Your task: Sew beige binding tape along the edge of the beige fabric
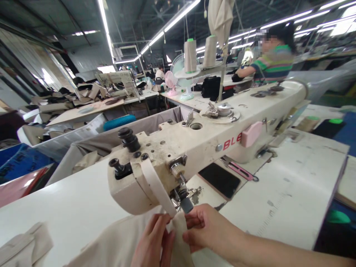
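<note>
A cream sewing machine [200,141] stretches from the middle to the upper right. A beige fabric strip [155,185] runs down over the machine head to my hands. My left hand [152,243] pinches the strip from the left just below the needle area. From the right, my right hand [208,228] grips the same strip, thumb and fingers closed on it. Beige cloth [111,244] lies on the table under both hands. The presser foot [182,198] sits right above my fingertips.
A black phone [221,180] and pink-handled tweezers [240,170] lie on the white table [292,193] under the machine arm. Two thread cones [190,55] stand behind. A fabric bin [111,142] is at the left. A person in a striped shirt [274,61] works at the back right.
</note>
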A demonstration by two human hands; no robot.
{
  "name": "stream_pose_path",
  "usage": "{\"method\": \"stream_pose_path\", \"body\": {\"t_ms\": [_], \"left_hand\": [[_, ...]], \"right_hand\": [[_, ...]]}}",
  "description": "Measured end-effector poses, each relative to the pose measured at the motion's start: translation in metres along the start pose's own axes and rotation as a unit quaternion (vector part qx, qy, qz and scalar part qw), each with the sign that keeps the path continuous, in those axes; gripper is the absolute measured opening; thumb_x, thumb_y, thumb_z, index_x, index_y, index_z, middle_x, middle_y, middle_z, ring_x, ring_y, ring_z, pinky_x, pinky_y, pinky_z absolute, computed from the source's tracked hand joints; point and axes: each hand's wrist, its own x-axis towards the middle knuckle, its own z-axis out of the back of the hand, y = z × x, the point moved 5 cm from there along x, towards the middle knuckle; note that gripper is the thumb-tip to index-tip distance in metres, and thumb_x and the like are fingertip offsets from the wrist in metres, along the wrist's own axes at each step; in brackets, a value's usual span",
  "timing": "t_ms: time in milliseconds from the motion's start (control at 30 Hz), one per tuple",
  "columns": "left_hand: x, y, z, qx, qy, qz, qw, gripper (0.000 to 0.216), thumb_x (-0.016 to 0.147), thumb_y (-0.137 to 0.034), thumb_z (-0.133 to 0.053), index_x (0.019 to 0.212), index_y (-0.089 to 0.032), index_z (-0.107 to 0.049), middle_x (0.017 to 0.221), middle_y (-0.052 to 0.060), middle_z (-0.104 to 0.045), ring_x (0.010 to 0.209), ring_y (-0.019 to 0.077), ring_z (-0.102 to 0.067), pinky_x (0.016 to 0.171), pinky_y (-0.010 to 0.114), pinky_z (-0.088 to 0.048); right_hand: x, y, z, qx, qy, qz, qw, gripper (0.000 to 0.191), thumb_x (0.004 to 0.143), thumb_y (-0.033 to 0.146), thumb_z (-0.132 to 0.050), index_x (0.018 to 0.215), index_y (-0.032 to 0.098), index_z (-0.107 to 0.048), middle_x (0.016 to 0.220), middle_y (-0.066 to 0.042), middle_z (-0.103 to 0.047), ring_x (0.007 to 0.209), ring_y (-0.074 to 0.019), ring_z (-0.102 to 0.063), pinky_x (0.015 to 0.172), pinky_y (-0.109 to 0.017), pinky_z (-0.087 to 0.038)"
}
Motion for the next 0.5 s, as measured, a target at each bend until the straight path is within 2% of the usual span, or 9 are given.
{"method": "stream_pose_path", "body": {"t_ms": [67, 133, 233, 400, 500], "left_hand": [[0.010, 0.001, -0.004, 0.012, 0.025, 0.011, 1.000, 0.015, 0.087, -0.024, -0.050, 0.093, -0.020, -0.062, 0.082, 0.004, -0.065, 0.063, 0.0128, -0.064, 0.060, 0.020, -0.052], [0.014, 0.007, -0.010, 0.000, 0.057, 0.060, 0.997, 0.016, 0.087, -0.028, -0.051, 0.084, -0.020, -0.063, 0.076, 0.004, -0.066, 0.059, 0.0137, -0.063, 0.056, 0.021, -0.051], [0.013, 0.015, -0.016, -0.040, 0.059, 0.104, 0.992, 0.019, 0.087, -0.032, -0.052, 0.080, -0.020, -0.065, 0.077, 0.003, -0.068, 0.063, 0.0133, -0.064, 0.056, 0.019, -0.050], [0.011, 0.015, -0.012, -0.009, 0.006, 0.058, 0.998, 0.020, 0.086, -0.034, -0.055, 0.082, -0.019, -0.068, 0.073, 0.002, -0.066, 0.058, 0.0118, -0.062, 0.052, 0.017, -0.049], [0.013, 0.008, -0.006, 0.001, 0.006, 0.018, 1.000, 0.020, 0.088, -0.032, -0.053, 0.089, -0.019, -0.068, 0.086, 0.006, -0.068, 0.079, 0.0153, -0.066, 0.069, 0.018, -0.052]], "right_hand": [[0.001, 0.000, -0.001, -0.015, -0.003, 0.000, 1.000, 0.010, 0.056, 0.018, -0.057, 0.063, 0.013, -0.062, 0.066, 0.000, -0.063, 0.064, -0.0126, -0.060, 0.064, -0.023, -0.049], [0.002, -0.001, 0.000, -0.023, -0.008, 0.001, 1.000, 0.010, 0.056, 0.019, -0.054, 0.062, 0.013, -0.060, 0.064, 0.001, -0.060, 0.061, -0.0105, -0.056, 0.062, -0.022, -0.049], [0.005, -0.001, 0.001, -0.038, -0.017, 0.007, 0.999, 0.012, 0.058, 0.022, -0.053, 0.064, 0.013, -0.059, 0.062, 0.003, -0.054, 0.056, -0.0081, -0.049, 0.057, -0.020, -0.046], [0.011, -0.002, 0.004, -0.063, -0.040, 0.012, 0.997, 0.015, 0.064, 0.029, -0.054, 0.066, 0.015, -0.057, 0.059, 0.004, -0.051, 0.051, -0.0083, -0.048, 0.058, -0.025, -0.050], [0.013, -0.001, 0.007, -0.102, -0.068, 0.030, 0.992, 0.014, 0.068, 0.028, -0.054, 0.064, 0.015, -0.057, 0.057, 0.003, -0.052, 0.052, -0.0105, -0.050, 0.057, -0.027, -0.050]]}}
